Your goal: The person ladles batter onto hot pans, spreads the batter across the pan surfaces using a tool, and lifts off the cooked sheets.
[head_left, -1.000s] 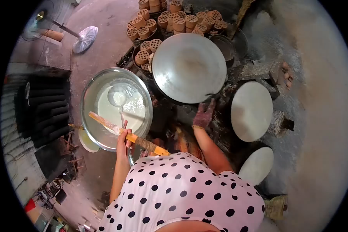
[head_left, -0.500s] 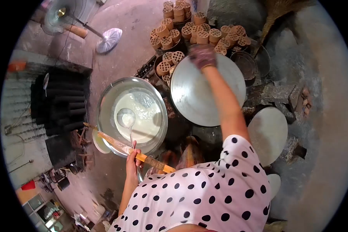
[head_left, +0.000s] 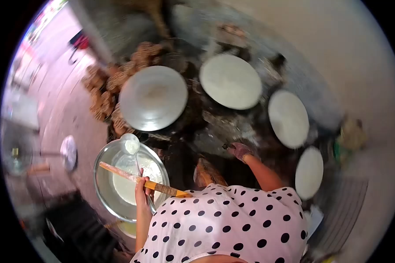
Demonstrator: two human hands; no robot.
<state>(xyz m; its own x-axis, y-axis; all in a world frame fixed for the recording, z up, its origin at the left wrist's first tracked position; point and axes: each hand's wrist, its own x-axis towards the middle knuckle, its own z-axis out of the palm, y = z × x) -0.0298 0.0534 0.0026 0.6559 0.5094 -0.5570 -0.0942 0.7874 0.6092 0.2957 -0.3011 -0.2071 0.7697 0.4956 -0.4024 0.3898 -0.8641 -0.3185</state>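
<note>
The left hand (head_left: 143,187) clasps ladle (head_left: 130,145) and stick (head_left: 117,171) together above the basin's (head_left: 102,188) far edge, perhaps freeing the gloved right hand (head_left: 240,151), whose grip I cannot tell.

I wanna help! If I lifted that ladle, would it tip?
The ladle could tip and spill, since its scoop holds pale liquid and sits out past the left hand. It'd probably stay stiff, as the handle looks like shiny metal.

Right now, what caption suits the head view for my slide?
Left hand holding a ladle and wooden stick at a metal bowl of white liquid, gloved right hand off to one side.
</note>
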